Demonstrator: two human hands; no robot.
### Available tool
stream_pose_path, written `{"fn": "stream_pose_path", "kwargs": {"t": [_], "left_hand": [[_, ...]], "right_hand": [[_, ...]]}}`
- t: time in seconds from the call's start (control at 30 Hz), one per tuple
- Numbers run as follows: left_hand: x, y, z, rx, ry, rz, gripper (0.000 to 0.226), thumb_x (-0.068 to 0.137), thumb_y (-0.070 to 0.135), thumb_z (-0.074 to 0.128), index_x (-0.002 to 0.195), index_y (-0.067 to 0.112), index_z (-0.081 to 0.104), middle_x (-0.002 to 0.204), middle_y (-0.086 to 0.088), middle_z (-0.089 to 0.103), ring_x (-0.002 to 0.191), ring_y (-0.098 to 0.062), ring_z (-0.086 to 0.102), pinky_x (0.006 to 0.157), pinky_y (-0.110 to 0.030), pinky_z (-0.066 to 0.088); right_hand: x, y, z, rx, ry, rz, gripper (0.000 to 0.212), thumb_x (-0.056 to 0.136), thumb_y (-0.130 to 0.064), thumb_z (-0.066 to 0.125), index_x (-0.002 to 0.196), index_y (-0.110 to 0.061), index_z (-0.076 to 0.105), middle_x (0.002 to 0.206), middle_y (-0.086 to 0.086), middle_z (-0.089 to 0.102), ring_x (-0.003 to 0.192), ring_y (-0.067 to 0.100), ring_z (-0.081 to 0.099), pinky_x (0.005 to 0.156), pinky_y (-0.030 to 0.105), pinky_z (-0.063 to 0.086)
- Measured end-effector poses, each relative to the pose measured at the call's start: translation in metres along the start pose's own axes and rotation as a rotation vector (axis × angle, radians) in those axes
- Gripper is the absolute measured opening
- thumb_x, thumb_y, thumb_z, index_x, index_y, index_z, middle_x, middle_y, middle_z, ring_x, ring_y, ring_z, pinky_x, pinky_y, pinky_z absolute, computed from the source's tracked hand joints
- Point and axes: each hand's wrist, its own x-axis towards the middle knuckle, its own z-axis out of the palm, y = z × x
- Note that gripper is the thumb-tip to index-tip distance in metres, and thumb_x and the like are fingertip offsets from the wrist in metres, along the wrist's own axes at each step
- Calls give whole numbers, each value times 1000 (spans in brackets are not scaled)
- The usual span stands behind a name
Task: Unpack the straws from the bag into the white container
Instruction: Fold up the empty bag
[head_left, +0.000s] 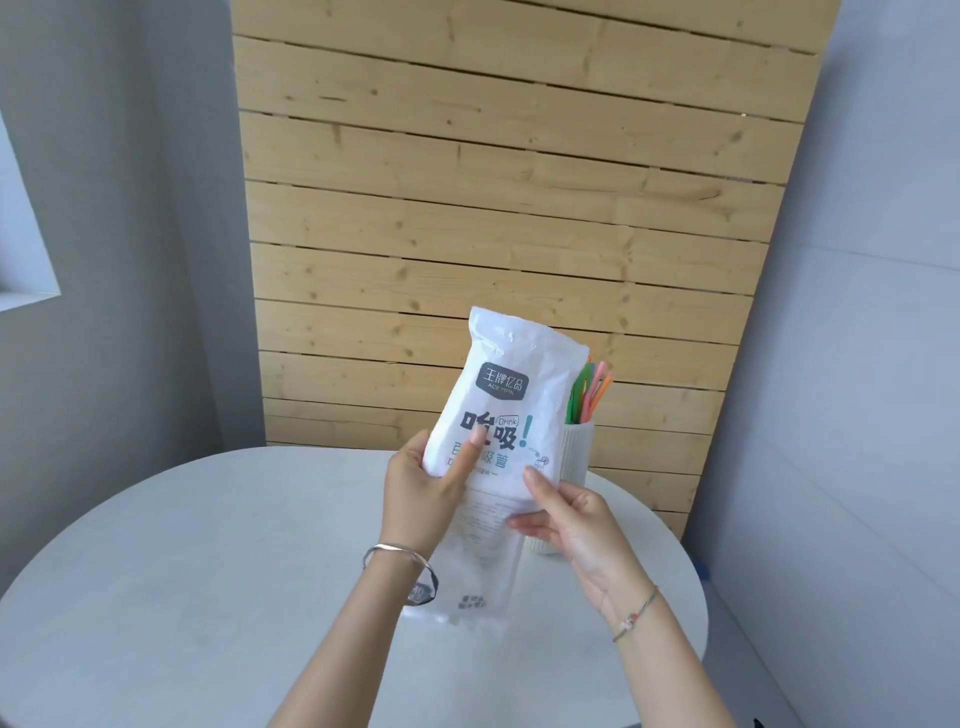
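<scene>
Head camera view, looking down at a round white table set against a panel of pale wooden slats. Two bare hands hold a white plastic bag upright above the table, leaning slightly to the right. The left hand grips the bag's left edge, thumb laid across the printed front. The right hand pinches the bag lower down on its right side. The bag's clear lower part hangs between the wrists. Just behind the bag, partly hidden by it, a ribbed white container stands on the table with green, pink and orange straws sticking out of its top. A silver bangle circles the left wrist, a thin bracelet the right.
</scene>
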Motion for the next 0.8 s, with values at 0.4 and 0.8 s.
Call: {"fn": "stream_pose_path", "kwargs": {"t": [0.4,0.8], "left_hand": [[-40,-34,74,274,-432,-106,10,94,30,54,86,24,58,97,1,68,84,-19,63,75,-25,50],[-105,-62,146,665,-892,1,24,94,34,52,111,20,61,112,9,62,94,-16,62,89,-27,48]], "right_hand": [[-69,-18,-127,-120,494,-412,19,82,-6,69,72,-15,55,73,-8,72,68,4,63,62,16,50],[-201,81,-279,-200,857,-211,40,80,8,66,109,-10,45,125,15,55,90,6,66,69,13,55]]}}
